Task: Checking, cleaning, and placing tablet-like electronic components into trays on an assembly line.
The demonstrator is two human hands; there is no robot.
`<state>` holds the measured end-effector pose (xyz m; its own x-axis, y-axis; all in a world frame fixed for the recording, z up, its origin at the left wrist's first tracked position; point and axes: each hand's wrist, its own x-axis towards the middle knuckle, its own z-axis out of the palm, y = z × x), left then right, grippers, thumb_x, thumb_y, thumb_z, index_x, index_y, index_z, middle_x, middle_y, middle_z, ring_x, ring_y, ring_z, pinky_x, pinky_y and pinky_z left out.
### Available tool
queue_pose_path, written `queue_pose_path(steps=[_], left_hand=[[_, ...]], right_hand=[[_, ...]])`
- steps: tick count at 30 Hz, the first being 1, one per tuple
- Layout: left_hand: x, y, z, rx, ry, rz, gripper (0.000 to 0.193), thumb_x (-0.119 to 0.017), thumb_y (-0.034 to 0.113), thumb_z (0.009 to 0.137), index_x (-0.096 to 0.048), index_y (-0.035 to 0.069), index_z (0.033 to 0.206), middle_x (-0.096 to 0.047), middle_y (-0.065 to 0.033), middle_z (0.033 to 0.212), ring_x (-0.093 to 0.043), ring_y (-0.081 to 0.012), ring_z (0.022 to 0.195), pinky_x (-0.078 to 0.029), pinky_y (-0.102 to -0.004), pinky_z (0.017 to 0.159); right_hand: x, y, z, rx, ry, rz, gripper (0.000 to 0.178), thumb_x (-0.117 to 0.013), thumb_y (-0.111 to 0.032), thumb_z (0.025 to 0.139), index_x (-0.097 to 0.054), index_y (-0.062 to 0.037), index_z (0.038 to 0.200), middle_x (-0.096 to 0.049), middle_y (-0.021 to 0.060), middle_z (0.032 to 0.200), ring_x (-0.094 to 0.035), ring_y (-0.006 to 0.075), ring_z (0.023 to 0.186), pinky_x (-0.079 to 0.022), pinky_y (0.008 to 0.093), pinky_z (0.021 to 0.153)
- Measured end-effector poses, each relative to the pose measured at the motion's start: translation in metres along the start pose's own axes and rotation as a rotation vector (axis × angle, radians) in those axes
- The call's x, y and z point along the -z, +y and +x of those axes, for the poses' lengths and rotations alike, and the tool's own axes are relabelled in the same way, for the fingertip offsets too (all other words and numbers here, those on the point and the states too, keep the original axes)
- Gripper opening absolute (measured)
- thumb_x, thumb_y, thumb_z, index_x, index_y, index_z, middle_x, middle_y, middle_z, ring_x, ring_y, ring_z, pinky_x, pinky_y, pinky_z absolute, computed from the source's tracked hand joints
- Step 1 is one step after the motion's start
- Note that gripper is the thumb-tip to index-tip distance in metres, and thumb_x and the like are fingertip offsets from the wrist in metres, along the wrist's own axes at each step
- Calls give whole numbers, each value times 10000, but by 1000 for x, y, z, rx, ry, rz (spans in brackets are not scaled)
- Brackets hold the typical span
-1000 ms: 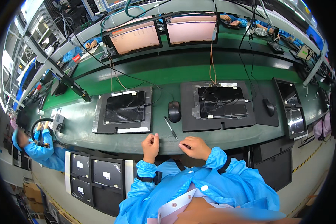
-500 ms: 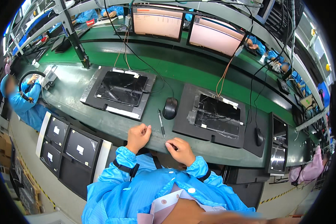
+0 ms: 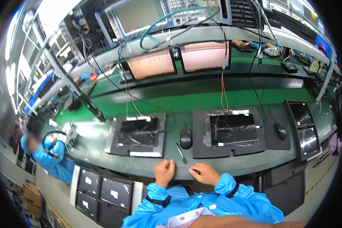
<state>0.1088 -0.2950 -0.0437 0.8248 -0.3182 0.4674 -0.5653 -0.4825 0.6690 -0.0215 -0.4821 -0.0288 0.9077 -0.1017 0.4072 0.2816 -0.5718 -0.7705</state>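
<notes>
My left hand (image 3: 164,173) is curled into a fist by the near edge of the green bench, its thumb side up. To its right, my right hand (image 3: 205,174) is also closed, with nothing seen in it. A pen (image 3: 181,154) lies on the bench just beyond the gap between them. Past the pen is a black mouse (image 3: 186,138). On either side, a black tablet-like screen panel lies flat on a dark foam pad: the left panel (image 3: 138,132) on the left pad (image 3: 161,142), the right panel (image 3: 233,130) on the right pad (image 3: 201,152). Neither hand touches them.
Two lit monitors (image 3: 152,64) stand behind the bench, below a test instrument (image 3: 140,17). Cables hang to both panels. A second mouse (image 3: 280,131) and a panel tray (image 3: 309,140) are at right. Another tray (image 3: 98,190) stands lower left, near a seated co-worker (image 3: 51,157).
The view has tilted up, bringing the test instrument into sight; the bench and hands now sit lower and farther right in the picture. Both hands keep their closed pose.
</notes>
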Motion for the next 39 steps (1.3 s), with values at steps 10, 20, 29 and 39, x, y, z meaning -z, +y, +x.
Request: queue_pose_path(steps=[10, 20, 29, 39], left_hand=[[-1, -1, 4, -110, 10, 35, 281, -719, 171, 870, -565, 57, 665, -565, -115, 600, -570, -319, 538, -421, -427, 493], [0, -2, 2, -81, 21, 34, 294, -727, 200, 859, -575, 67, 645, -578, -100, 590, -588, -306, 538, -438, -415, 493], [-5, -5, 3, -115, 38, 33, 279, -728, 188, 853, -566, 78, 655, -570, -90, 592, -585, -301, 533, -437, -414, 490], [0, -6, 3, -110, 39, 23, 290, -729, 162, 856, -551, 62, 650, -560, -102, 587, -572, -300, 522, -424, -410, 482]], right_hand=[[-5, 0, 0, 42, 50, -20, 146, -700, -195, 893, -719, -54, 923, -655, 104, 782, -649, 301, 694, -510, 395, 603], [-8, -1, -3, 2, -5, -49, 152, -706, -214, 902, -732, -67, 934, -661, 97, 779, -649, 273, 698, -509, 366, 613], [0, -4, 2, -52, -40, -32, 154, -683, -212, 916, -722, -66, 948, -666, 111, 804, -661, 299, 733, -520, 381, 640], [-6, -3, 4, -21, -12, -22, 138, -699, -176, 902, -720, -42, 927, -649, 112, 767, -630, 270, 664, -494, 369, 594]])
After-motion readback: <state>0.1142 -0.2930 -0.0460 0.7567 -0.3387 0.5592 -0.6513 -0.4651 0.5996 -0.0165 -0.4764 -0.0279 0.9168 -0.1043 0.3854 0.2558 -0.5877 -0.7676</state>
